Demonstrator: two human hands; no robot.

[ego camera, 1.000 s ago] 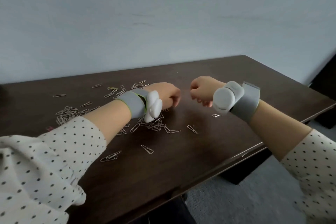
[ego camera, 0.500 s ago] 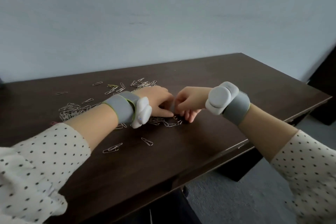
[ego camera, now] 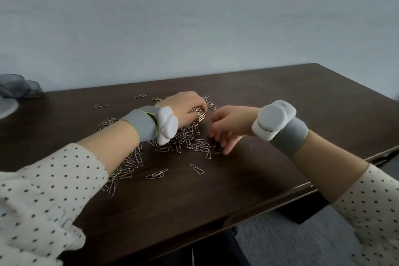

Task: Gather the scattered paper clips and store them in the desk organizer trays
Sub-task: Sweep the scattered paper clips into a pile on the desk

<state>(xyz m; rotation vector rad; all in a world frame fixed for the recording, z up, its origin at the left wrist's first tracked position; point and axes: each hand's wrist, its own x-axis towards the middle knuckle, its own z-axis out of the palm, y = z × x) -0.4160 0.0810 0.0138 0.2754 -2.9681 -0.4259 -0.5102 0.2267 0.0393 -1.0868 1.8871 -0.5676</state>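
Many paper clips (ego camera: 187, 136) now heaped — left hand (ego camera: 186, 107) grips some.

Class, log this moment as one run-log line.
left hand: grips paper clips | right hand: open, fingers at pile | desk: clips scattered

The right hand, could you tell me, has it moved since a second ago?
Yes. The right hand has dropped from a raised fist to the desk, its fingers now spread at the right edge of the clip pile.
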